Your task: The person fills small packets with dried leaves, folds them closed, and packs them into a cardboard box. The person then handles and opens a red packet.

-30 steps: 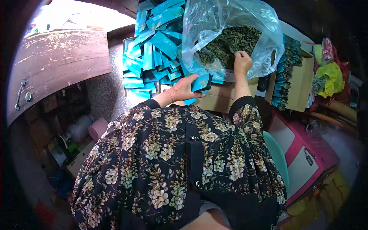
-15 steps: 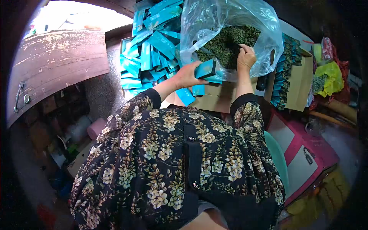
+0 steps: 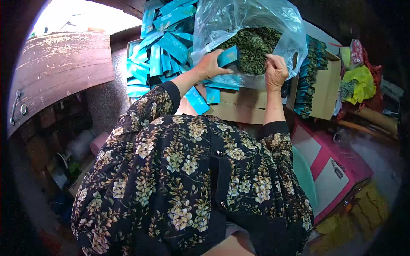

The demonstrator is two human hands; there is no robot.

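Observation:
My left hand (image 3: 210, 67) grips a small turquoise packet (image 3: 227, 56) between thumb and fingers. The packet is tilted over the left edge of a heap of dried green leaves (image 3: 255, 45). That heap lies inside a large clear plastic bag (image 3: 292, 27) with its mouth spread wide. At the near right side of the leaves is my right hand (image 3: 276, 73), its fingers curled closed; whatever they pinch, if anything, is hidden.
Many turquoise packets (image 3: 174, 47) lie piled to the left of the bag. On the right, a cardboard box (image 3: 323, 91) holds a row of upright packets (image 3: 308, 81). Beyond it are yellow and red plastic bags (image 3: 363, 83). A pink-and-white case (image 3: 331, 164) stands lower right.
My left hand has raised the packet closer to the leaves. My right hand has drawn back slightly toward me, from over the leaves to their near edge. The whole view has shifted a little.

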